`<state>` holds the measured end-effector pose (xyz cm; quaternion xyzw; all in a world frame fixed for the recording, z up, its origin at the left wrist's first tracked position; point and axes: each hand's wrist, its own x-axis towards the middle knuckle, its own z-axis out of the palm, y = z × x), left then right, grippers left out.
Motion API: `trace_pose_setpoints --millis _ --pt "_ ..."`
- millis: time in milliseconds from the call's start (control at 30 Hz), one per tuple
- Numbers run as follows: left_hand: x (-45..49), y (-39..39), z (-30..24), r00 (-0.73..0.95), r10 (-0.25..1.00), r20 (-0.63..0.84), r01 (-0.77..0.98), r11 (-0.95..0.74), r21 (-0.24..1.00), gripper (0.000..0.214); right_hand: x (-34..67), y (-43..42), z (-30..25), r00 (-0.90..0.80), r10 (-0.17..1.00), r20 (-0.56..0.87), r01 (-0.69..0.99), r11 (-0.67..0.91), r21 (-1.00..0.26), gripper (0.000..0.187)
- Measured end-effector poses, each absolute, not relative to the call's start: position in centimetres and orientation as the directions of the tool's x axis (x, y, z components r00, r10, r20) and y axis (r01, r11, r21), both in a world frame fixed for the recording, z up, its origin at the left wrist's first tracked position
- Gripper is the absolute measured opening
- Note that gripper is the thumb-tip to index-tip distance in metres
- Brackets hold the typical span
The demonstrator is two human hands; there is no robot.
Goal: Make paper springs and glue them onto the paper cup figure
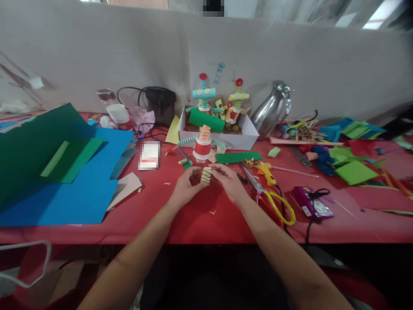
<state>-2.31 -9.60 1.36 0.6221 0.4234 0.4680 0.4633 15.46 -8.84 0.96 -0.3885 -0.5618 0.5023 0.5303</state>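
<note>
Between my two hands, above the red table [190, 219], is a small green paper strip folded into an accordion spring [206, 175]. My left hand [188, 186] pinches it from the left side, and my right hand [229, 181] has its fingers on the upper right edge. Just beyond them stands a red and white paper cup figure [202, 149], with pleated green arms and a peach pleated strip on top. Another short pleated piece [183, 162] lies left of the cup.
Yellow-handled scissors [277, 206] and a yellow glue gun [266, 170] lie right of my hands. A white box [247, 137] with finished paper figures stands behind. Blue card [64, 200] covers the left. A steel jug [272, 107] and a purple packet [311, 202] are at right.
</note>
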Motion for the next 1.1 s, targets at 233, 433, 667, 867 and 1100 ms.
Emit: trace_pose_setpoints --millis 233,433,667,867,1100 --pt "-2.9 -9.7 2.2 0.382 0.922 -0.062 -0.446 0.243 0.862 0.026 16.2 -9.7 2.1 -0.248 0.883 0.399 0.049 0.423 -0.905 0.051" --pt "-2.7 -8.8 1.0 0.307 0.952 0.018 -0.308 0.082 0.948 0.027 16.0 -9.8 1.6 -0.303 0.761 0.574 0.288 0.647 -0.706 0.046" --pt "-3.1 -8.0 -1.0 0.239 0.965 0.109 -0.026 -0.106 0.994 0.066 16.2 -9.1 0.1 -0.41 0.758 0.508 0.351 0.645 -0.679 0.06" --pt "-3.2 -8.6 -0.4 0.334 0.933 0.134 0.053 -0.161 0.986 0.072 16.8 -9.3 1.1 -0.312 0.826 0.469 0.243 0.547 -0.801 0.061" --pt "-3.1 -8.4 -0.7 0.301 0.946 0.119 0.147 -0.169 0.975 0.073 17.3 -9.1 1.1 -0.146 0.937 0.318 0.201 0.343 -0.918 0.027"
